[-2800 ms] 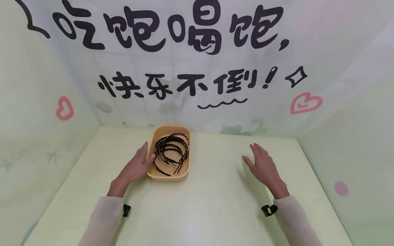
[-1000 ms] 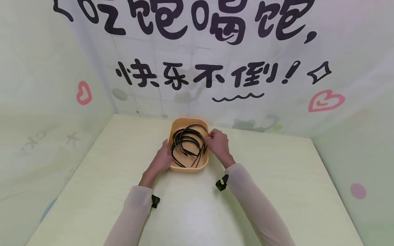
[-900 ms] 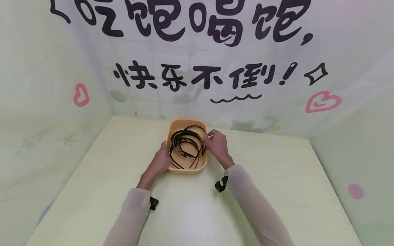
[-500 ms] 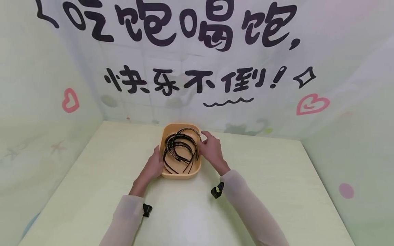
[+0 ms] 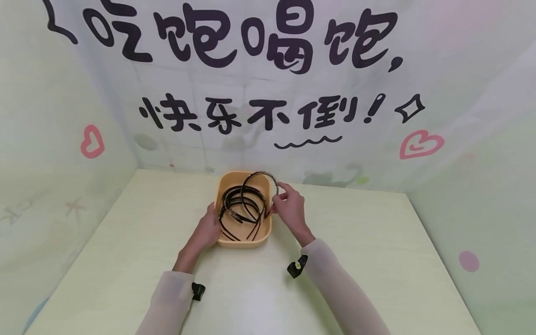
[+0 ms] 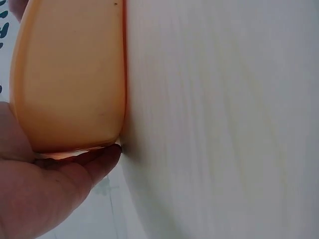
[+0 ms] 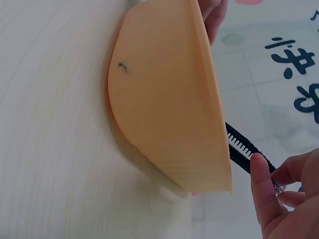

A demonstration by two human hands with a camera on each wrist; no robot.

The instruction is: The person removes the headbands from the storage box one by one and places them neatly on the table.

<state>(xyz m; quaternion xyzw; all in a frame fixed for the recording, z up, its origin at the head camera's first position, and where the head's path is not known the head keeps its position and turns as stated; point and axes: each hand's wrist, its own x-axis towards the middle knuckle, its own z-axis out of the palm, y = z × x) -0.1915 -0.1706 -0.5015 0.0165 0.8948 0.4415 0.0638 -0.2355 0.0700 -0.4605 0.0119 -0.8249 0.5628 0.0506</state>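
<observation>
My left hand grips the left side of an orange plastic box. In the left wrist view its thumb is over the rim and its fingers lie along the outside wall. Several dark toothed headbands lie overlapping in the box. At the right rim, my right hand pinches one headband, whose arch rises above the others. In the right wrist view this headband, black with teeth and a sparkly part, shows between thumb and fingers; the box wall hides the rest.
The box stands on a pale table, close to the back wall sheet with large black lettering. Similar sheets rise at left and right. Each wrist wears a small black camera, one on the left wrist and one on the right wrist.
The right hand has come from the right side of the table to the box, taken hold of a headband and lifted it a little. The left hand keeps holding the box's left side.
</observation>
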